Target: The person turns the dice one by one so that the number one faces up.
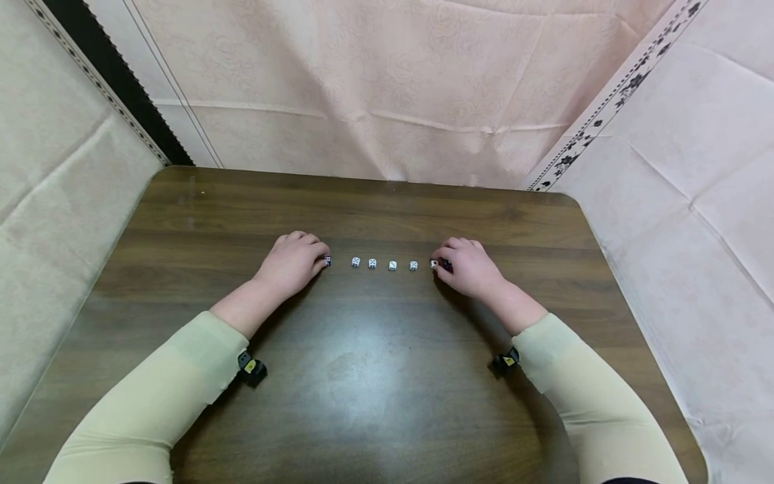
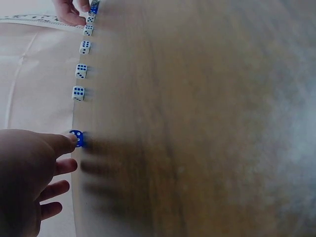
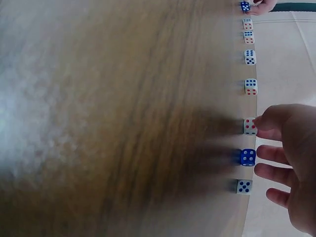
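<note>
Near the left end of a row of dice, my left hand (image 1: 293, 261) pinches a blue die (image 2: 77, 138) with white pips, thumb and forefinger at it and the other fingers spread behind. At the row's right end, my right hand (image 1: 464, 265) holds a white die (image 3: 250, 127) showing red pips between thumb and forefinger. Its remaining fingers reach beside another blue die (image 3: 248, 157) and a white die (image 3: 244, 186) with blue pips, both partly hidden by the hand in the head view. Between the hands stand several white dice (image 1: 372, 263), spaced apart.
The dice stand on a brown wood-grain table (image 1: 351, 403). A pale pink cloth (image 1: 375, 81) hangs behind its far edge, and white cloths (image 1: 695, 168) flank both sides. Each wrist wears a small black camera (image 1: 252, 370) at the sleeve cuff.
</note>
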`<action>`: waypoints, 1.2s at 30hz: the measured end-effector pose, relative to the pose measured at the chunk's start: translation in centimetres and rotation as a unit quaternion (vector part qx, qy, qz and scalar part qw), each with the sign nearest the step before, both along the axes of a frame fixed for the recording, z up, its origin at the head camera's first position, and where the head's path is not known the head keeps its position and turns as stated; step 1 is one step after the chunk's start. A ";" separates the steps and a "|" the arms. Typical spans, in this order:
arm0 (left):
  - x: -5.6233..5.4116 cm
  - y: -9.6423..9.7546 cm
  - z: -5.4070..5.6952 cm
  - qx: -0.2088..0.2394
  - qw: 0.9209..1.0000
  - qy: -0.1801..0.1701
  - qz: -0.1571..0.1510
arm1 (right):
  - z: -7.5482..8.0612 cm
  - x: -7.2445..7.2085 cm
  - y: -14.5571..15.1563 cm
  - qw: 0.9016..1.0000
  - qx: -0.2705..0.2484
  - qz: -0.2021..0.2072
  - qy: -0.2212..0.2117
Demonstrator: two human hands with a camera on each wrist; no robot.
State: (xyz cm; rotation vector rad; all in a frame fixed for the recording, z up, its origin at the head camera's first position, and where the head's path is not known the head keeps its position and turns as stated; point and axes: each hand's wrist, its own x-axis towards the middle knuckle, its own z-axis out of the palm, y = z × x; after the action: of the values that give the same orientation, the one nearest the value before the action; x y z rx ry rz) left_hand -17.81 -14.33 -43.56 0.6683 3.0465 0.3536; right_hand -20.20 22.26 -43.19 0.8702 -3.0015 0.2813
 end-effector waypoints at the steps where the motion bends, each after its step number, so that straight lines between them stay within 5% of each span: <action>1: 0.0 0.0 0.0 0.000 1.000 0.000 0.000 | 0.1 0.0 0.0 1.000 -0.001 0.003 0.002; 36: -0.2 -0.1 -0.3 -0.002 1.000 0.000 0.005 | 0.0 -0.1 -0.4 1.000 0.002 -0.001 -0.009</action>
State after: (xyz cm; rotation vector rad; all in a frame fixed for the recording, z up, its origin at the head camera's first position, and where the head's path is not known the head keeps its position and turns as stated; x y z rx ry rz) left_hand -17.99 -14.43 -43.90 0.6540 3.0512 0.3466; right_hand -20.29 21.87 -43.22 0.8686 -3.0213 0.2840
